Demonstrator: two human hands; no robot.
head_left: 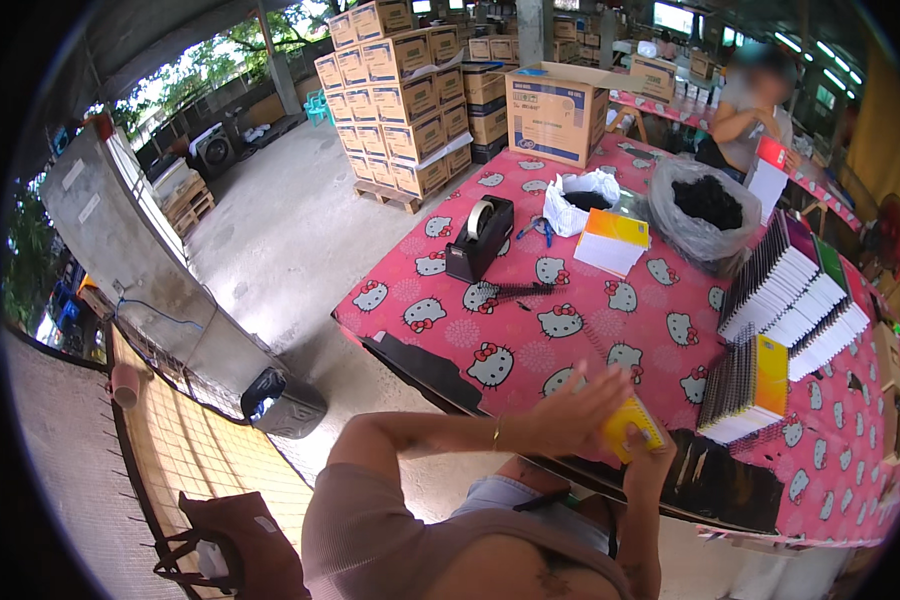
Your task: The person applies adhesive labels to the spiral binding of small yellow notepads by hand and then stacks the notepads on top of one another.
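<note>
Close to the table's near edge, a small yellow spiral notebook (630,422) is gripped by my right hand (650,460), its thumb lying over the cover. My left hand (582,410) is stretched out flat with straight fingers, against or just over the notebook's left side; whether it touches cannot be made out. A thin dark spiral coil (595,342) shows just beyond my left fingertips. To the right stands a row of yellow-covered spiral notebooks (770,375). Behind it are larger rows of bound notebooks (785,280) with purple and green covers.
A black tape dispenser (480,240), loose black coils (520,290), blue-handled pliers (537,232), a stack of yellow-topped pads (612,243) and two plastic bags of black material (705,210) lie on the pink tablecloth (460,325). A carton (555,115) stands behind. Another person (750,120) works across.
</note>
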